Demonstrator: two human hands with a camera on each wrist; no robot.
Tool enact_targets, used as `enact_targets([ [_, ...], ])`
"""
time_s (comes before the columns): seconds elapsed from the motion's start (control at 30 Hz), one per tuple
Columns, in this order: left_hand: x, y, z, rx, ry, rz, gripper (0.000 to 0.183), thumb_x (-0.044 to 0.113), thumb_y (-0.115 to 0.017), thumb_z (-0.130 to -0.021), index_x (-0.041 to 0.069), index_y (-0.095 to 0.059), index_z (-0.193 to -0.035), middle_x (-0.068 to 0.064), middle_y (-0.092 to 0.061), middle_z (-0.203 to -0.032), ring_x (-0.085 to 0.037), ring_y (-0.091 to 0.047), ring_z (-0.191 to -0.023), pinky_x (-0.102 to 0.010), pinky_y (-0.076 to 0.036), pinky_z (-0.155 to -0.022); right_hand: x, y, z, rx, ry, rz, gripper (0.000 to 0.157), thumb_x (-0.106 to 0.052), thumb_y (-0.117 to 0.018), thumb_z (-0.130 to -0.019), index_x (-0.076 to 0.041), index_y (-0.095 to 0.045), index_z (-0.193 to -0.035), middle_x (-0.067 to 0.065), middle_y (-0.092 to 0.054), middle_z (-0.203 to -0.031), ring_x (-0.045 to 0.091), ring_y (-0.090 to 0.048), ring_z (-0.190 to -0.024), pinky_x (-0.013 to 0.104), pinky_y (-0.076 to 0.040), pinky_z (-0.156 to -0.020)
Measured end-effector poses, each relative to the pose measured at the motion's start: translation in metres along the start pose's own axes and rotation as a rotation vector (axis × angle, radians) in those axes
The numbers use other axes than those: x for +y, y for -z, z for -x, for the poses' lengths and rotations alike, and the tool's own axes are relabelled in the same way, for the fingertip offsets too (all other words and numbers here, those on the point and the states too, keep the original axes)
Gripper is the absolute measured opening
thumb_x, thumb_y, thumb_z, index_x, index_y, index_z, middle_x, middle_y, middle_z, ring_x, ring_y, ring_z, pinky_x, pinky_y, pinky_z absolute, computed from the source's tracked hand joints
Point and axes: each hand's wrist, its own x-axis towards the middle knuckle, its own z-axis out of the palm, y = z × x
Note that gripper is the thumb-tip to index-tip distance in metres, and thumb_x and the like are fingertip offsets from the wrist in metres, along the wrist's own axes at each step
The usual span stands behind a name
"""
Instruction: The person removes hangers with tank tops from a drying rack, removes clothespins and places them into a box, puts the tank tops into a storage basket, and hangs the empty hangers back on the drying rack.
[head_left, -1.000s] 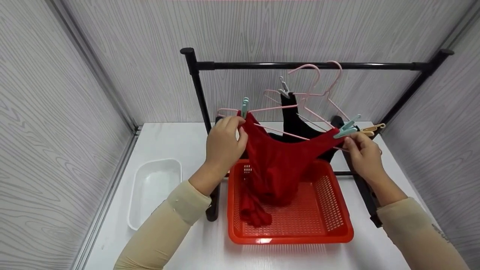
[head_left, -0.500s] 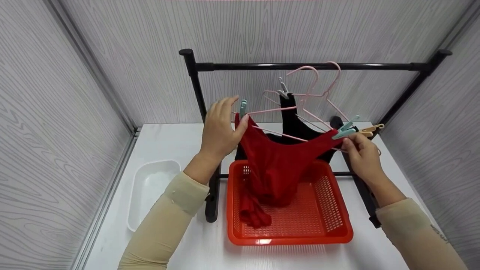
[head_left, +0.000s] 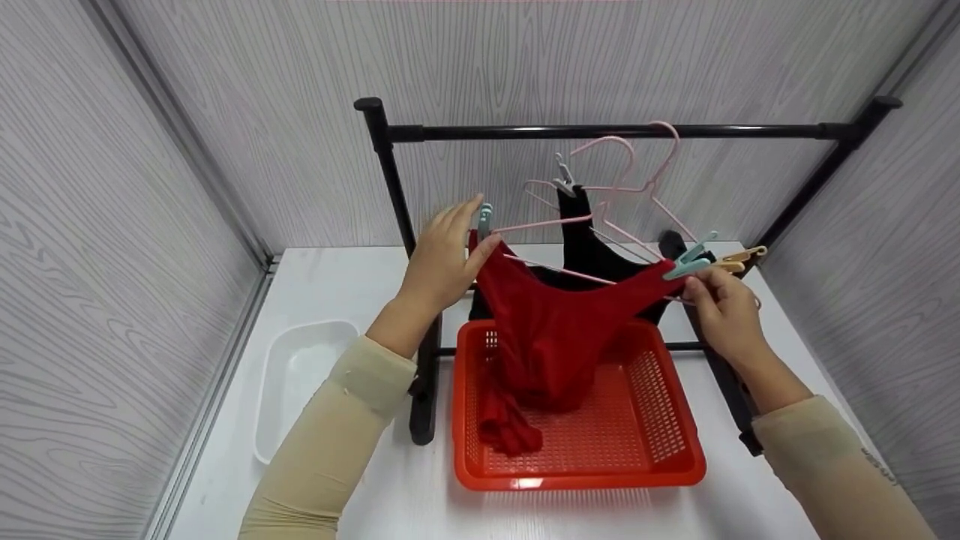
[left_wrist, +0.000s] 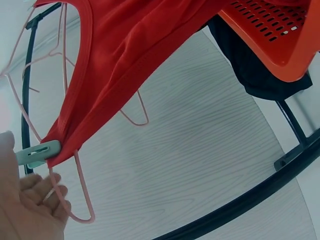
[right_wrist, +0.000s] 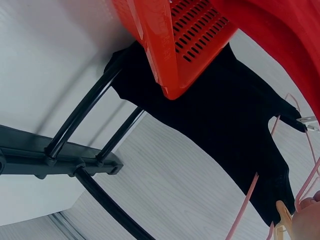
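A red tank top hangs from a pink hanger, its lower part inside the red basket. Teal clothespins clip both straps: a left clothespin and a right clothespin. My left hand is around the left clothespin, thumb in front and fingers behind; in the left wrist view a gap shows between thumb and fingers. With thumb and index finger my right hand pinches the right strap's end, just below its clothespin. Only its fingertips appear in the right wrist view.
Behind hangs a black garment on another pink hanger, held by a grey clothespin and a yellow clothespin. A black rack spans the back. At left stands a white tray.
My left hand has let go of the left strap, spread its fingers and come up around the clothespin. The front hanger has sunk slightly. My right hand keeps its pinch.
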Motion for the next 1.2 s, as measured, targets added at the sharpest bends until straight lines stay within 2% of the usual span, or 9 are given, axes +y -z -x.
enact_targets([
  [0.1,-0.0021,-0.0006,0.0,-0.015,-0.024,0.042,0.064,0.043,-0.049,-0.104,0.005,-0.038,-0.153,-0.011,-0.052,-0.147,-0.026,-0.043,-0.139,-0.043,-0.027,-0.118,-0.0001,-0.0014,-0.0003,0.008,0.01,0.02,0.008,0.008,-0.059,-0.095,0.009,-0.063,-0.088,0.012,-0.062,-0.079,-0.003,-0.054,-0.071,0.007,-0.044,-0.066],
  [0.27,-0.0041,-0.0017,0.0001,0.01,-0.023,0.104,0.058,0.038,-0.051,-0.103,0.006,-0.043,-0.151,-0.012,-0.054,-0.144,-0.026,-0.046,-0.136,-0.044,-0.029,-0.117,-0.0003,-0.0019,-0.0003,0.015,0.013,0.022,0.007,0.011,-0.058,-0.095,0.012,-0.061,-0.089,0.016,-0.061,-0.079,-0.004,-0.054,-0.072,0.006,-0.044,-0.067],
  [0.47,-0.004,-0.0038,-0.0001,0.043,-0.024,0.154,0.055,0.033,-0.055,-0.102,0.004,-0.046,-0.148,-0.013,-0.058,-0.139,-0.026,-0.05,-0.133,-0.042,-0.034,-0.115,-0.0016,0.0005,-0.0003,-0.005,-0.011,0.006,0.008,0.005,-0.06,-0.097,0.008,-0.064,-0.091,0.01,-0.062,-0.081,-0.002,-0.056,-0.072,0.007,-0.046,-0.066],
  [0.67,-0.0028,-0.0063,0.0004,0.042,0.001,0.226,0.048,0.03,-0.057,-0.102,0.004,-0.052,-0.142,-0.012,-0.061,-0.131,-0.024,-0.055,-0.125,-0.04,-0.039,-0.11,-0.0011,0.0021,0.001,-0.015,-0.005,0.002,0.01,0.002,-0.06,-0.097,0.007,-0.064,-0.09,0.01,-0.062,-0.081,0.0,-0.057,-0.073,0.008,-0.047,-0.067],
  [0.93,-0.0039,-0.0083,0.0042,0.018,0.035,0.33,0.048,0.032,-0.052,-0.102,0.001,-0.05,-0.138,-0.01,-0.062,-0.114,-0.021,-0.061,-0.11,-0.034,-0.046,-0.1,0.0016,-0.0003,0.0007,-0.031,0.01,-0.012,0.01,0.004,-0.06,-0.097,0.007,-0.065,-0.089,0.009,-0.062,-0.079,0.002,-0.055,-0.07,0.009,-0.044,-0.063],
  [1.2,-0.0028,-0.0078,0.004,0.021,0.037,0.388,0.041,0.024,-0.055,-0.102,-0.001,-0.048,-0.134,-0.014,-0.06,-0.118,-0.022,-0.061,-0.109,-0.034,-0.047,-0.098,0.0035,0.0,-0.0012,-0.035,0.017,0.004,0.013,0.002,-0.058,-0.098,0.009,-0.063,-0.089,0.009,-0.062,-0.077,0.001,-0.056,-0.07,0.009,-0.045,-0.064],
])
